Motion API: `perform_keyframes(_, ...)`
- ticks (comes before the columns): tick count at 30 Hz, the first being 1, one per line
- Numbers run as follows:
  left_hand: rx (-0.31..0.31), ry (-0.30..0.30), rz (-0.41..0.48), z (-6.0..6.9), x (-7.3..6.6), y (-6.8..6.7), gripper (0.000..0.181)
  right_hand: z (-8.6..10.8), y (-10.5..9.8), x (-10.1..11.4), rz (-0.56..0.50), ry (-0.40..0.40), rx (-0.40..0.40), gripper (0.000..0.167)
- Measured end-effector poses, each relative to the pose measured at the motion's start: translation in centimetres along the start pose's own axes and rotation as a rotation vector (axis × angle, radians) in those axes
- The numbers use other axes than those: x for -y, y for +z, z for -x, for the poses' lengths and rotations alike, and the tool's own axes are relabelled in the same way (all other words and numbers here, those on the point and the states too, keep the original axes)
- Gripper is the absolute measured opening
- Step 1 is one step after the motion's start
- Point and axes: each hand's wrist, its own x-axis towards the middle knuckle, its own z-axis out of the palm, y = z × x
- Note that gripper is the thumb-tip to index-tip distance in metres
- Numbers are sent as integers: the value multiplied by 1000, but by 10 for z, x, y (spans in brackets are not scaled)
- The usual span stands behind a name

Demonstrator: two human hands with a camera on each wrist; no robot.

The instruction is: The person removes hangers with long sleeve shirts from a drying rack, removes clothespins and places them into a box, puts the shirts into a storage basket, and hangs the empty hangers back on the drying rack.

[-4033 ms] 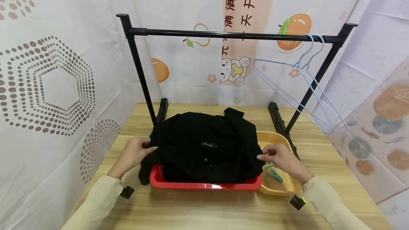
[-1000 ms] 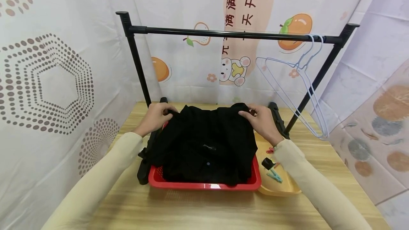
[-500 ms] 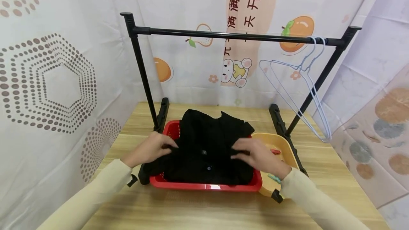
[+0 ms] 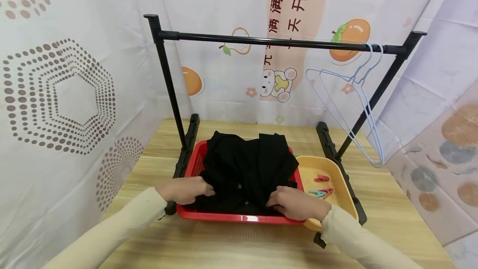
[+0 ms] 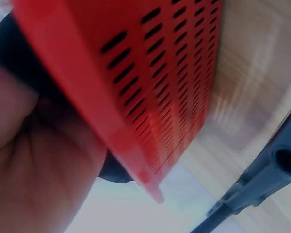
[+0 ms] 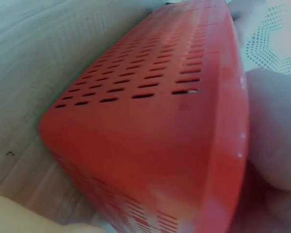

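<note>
A black garment (image 4: 242,159) with small buttons lies bunched in a red slotted basket (image 4: 239,218). My left hand (image 4: 185,190) is over the basket's left side, fingers curled into the cloth. In the left wrist view, dark cloth shows at the left hand (image 5: 43,160), beside the basket's rim (image 5: 97,104). At the front right, my right hand (image 4: 296,202) grips the garment with bent fingers, its wrist crossing the rim. In the right wrist view the basket wall (image 6: 150,131) fills the middle and hides the right fingertips.
Behind the basket a black rack (image 4: 284,42) stands on the wooden table (image 4: 239,246). Two light blue hangers (image 4: 367,107) hang at its right end. A yellow tray (image 4: 345,192) with red and teal clothespins (image 4: 322,178) sits right of the basket.
Both hands let go of the garment's far part, came back toward the basket's front and took hold of the cloth there. The garment's upper part now lies folded back toward the rear.
</note>
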Motion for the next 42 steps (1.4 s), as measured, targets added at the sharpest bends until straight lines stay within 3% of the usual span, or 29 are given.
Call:
perform_keyframes(3, 27, -12, -30, -3, -1, -3, 54, -1, -2, -1, -25, 8, 47, 22)
perform_keyframes(6, -54, -8, 3, -7, 3, -2, 50, -1, -2, -3, -74, 3, 30, 21)
perform_keyframes(9, -153, -3, 73, -8, 11, -1, 40, -2, -2, -7, -144, -24, -37, 18)
perform_keyframes(12, -203, 28, 159, -8, 24, -8, 29, 0, -7, -12, -200, -48, -119, 16)
perform_keyframes(16, -267, 28, 360, -3, 43, -24, 20, 4, -22, -20, -220, -66, -237, 13)
perform_keyframes(18, -326, -19, 471, 0, 52, -32, 19, 6, -33, -24, -239, -47, -297, 11)
perform_keyframes(21, -444, -147, 585, 0, 64, -42, 23, 8, -47, -32, -294, 27, -409, 8)
perform_keyframes(25, -536, -328, 609, -11, 75, -54, 27, 2, -60, -50, -283, 244, -564, 12)
perform_keyframes(28, -509, -411, 651, -22, 82, -57, 34, -8, -62, -68, -229, 413, -579, 25)
perform_keyframes(33, -425, -489, 779, -39, 94, -56, 55, -27, -59, -93, -190, 569, -456, 65)
perform_keyframes(38, -392, -500, 818, -50, 100, -60, 59, -40, -57, -104, -203, 608, -351, 75)
perform_keyframes(42, -382, -490, 746, -54, 100, -62, 50, -44, -57, -108, -185, 568, -369, 64)
